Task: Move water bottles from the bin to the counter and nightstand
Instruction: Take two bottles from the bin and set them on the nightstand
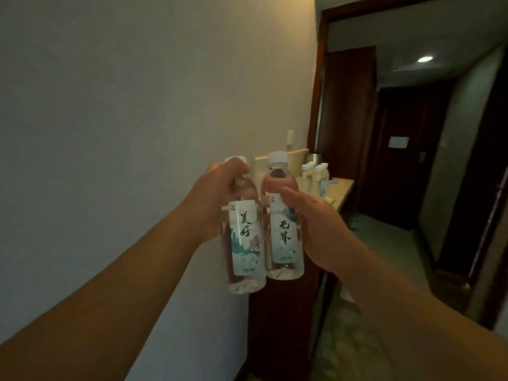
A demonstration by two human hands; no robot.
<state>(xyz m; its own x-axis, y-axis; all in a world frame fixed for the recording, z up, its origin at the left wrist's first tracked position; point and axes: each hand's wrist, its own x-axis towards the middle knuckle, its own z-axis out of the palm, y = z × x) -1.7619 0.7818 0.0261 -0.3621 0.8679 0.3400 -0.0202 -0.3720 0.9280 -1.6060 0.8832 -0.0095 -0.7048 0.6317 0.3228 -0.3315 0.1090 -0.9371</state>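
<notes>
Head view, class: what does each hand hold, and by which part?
Left hand grips one clear plastic water bottle at its neck, under the cap; right hand grips the other clear bottle around its labelled body.

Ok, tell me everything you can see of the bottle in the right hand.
The right-hand water bottle is a small clear plastic bottle with a white screw cap, still on, and a pale paper label printed with dark brush characters over a blue-green wash. It looks full. It is held upright in the air, its ribbed base free. The right hand grips its body from the right side, with the thumb across the shoulder. It stands close beside the left-hand bottle; whether they touch is unclear.
</notes>
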